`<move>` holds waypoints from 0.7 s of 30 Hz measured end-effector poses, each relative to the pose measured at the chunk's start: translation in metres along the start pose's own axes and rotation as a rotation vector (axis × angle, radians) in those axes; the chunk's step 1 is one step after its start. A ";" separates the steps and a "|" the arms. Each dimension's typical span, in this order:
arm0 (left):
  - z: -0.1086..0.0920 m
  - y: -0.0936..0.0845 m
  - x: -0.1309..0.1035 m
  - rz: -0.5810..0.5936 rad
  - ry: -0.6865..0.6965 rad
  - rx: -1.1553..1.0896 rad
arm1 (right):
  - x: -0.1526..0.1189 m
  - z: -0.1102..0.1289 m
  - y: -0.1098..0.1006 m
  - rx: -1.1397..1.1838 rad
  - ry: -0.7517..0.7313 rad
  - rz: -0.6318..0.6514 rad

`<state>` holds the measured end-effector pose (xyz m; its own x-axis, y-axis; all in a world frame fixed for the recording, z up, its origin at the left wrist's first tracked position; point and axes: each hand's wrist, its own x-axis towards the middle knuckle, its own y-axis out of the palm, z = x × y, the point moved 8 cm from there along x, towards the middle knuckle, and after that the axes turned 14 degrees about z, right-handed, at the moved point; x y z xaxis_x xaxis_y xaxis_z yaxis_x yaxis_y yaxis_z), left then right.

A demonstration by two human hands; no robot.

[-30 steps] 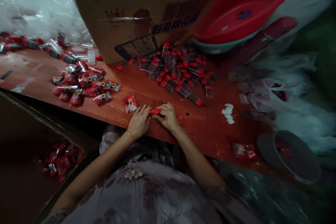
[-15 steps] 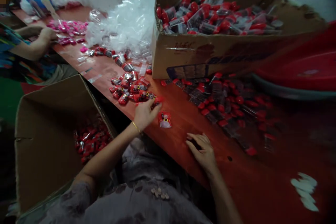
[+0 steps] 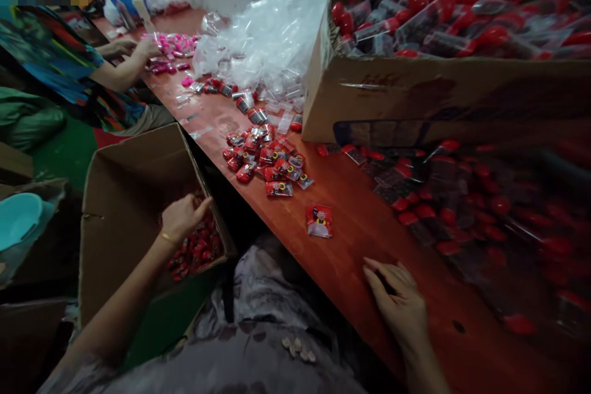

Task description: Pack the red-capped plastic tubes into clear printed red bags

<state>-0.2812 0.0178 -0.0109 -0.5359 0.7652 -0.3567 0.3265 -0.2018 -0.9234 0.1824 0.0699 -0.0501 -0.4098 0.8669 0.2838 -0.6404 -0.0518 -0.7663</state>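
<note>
My left hand (image 3: 182, 218) is over the open cardboard box (image 3: 117, 197) beside the table, its fingers curled down and thumb out. Whatever it may hold is hidden. Below it in the box lie many small red packets (image 3: 198, 252). My right hand (image 3: 401, 298) rests at the table's near edge, fingers loosely bent with a gap at the thumb, holding nothing. Between the hands, a single red printed packet (image 3: 319, 220) lies flat on the red tabletop (image 3: 341, 265). Beyond it is a pile of red packets (image 3: 263, 157).
At upper right a big carton (image 3: 392, 92) holds clear tubes with red caps; more capped tubes (image 3: 462, 191) lie before it. Clear plastic bags (image 3: 272, 31) are heaped on the table. A co-worker's hands (image 3: 143, 49) are at pink pieces (image 3: 178, 44). A light-blue basin (image 3: 19, 218) stands left.
My left hand has moved left from the pile of packets to above the box. The view has swung left. My right hand stays on the table in much the same pose.
</note>
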 end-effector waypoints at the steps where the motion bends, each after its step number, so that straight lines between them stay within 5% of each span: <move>1: 0.010 0.021 -0.003 0.124 0.007 -0.060 | 0.000 0.000 0.000 -0.003 0.001 -0.003; 3: 0.007 0.060 -0.007 0.329 0.096 -0.274 | 0.000 -0.001 -0.001 -0.005 0.003 -0.015; 6: -0.018 0.084 -0.001 0.364 0.160 -0.450 | 0.000 0.000 -0.001 -0.004 0.008 -0.022; 14: -0.078 0.072 0.035 0.275 0.198 -0.512 | 0.002 0.003 -0.004 0.001 -0.003 -0.008; 21: -0.092 0.081 0.019 0.329 0.256 -0.565 | 0.003 0.002 -0.004 0.009 0.040 -0.012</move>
<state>-0.1937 0.0718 -0.0790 -0.1622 0.8528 -0.4963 0.8322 -0.1520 -0.5333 0.1829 0.0719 -0.0452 -0.3756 0.8866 0.2699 -0.6511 -0.0452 -0.7576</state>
